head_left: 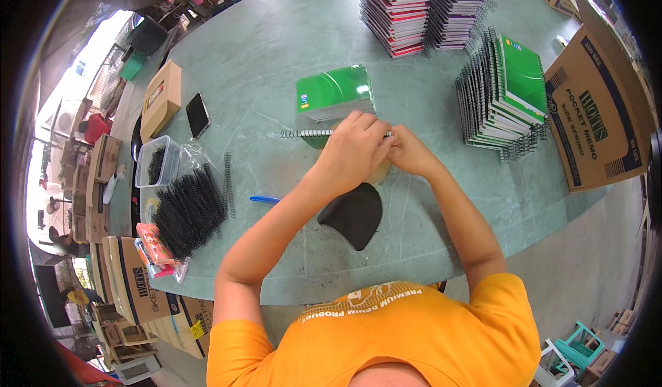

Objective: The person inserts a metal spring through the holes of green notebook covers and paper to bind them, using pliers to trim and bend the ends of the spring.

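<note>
My left hand [355, 149] is closed over a small spiral notebook [316, 133], which stands on edge with its coil side up. A strip of green cover shows below the coil. At the notebook's right end my right hand [412, 152] pinches with bent fingers, touching my left fingertips; the grip point itself is partly hidden. Just beyond my hands lies a stack of green-covered notebooks [334, 92] without visible coils. Nearer to me on the table are a curved black pad [353, 216] and a blue pen-like stick [265, 199], partly behind my left forearm.
Loose black coils [189, 211] heap at the left beside a clear plastic tub [158, 162]. A phone [198, 115] and a tan cardboard box [161, 101] lie beyond. Coil-bound green notebooks [501, 90] stack at right, near an upright carton [598, 107]. Taller notebook stacks [394, 13] stand at the back.
</note>
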### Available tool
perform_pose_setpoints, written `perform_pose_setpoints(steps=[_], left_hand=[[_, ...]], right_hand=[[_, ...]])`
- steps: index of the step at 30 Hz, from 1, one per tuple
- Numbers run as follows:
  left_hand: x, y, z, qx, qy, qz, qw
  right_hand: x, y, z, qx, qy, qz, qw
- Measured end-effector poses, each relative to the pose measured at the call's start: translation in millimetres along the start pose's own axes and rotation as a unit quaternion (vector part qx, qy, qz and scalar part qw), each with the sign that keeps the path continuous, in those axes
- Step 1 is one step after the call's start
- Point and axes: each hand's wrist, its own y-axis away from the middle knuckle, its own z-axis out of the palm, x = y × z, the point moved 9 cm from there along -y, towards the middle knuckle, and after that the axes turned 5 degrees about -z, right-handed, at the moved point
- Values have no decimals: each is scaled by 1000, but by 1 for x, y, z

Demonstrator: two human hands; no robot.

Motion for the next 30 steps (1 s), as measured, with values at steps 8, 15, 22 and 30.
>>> perform_pose_setpoints(steps=[8, 15, 22, 30], left_hand=[[-10, -1, 0, 1, 23, -73, 997], [-23, 9, -18, -4, -33, -99, 995], [-25, 25, -70, 107, -77, -114, 985], [-44, 49, -96, 185, -44, -161, 968]], right_hand=[[-5, 1, 7, 19, 67, -30, 997], [-5, 4, 11, 52, -18, -60, 997], [-92, 20, -18, 59, 164, -91, 980], [-187, 102, -162, 339, 622, -5, 706]])
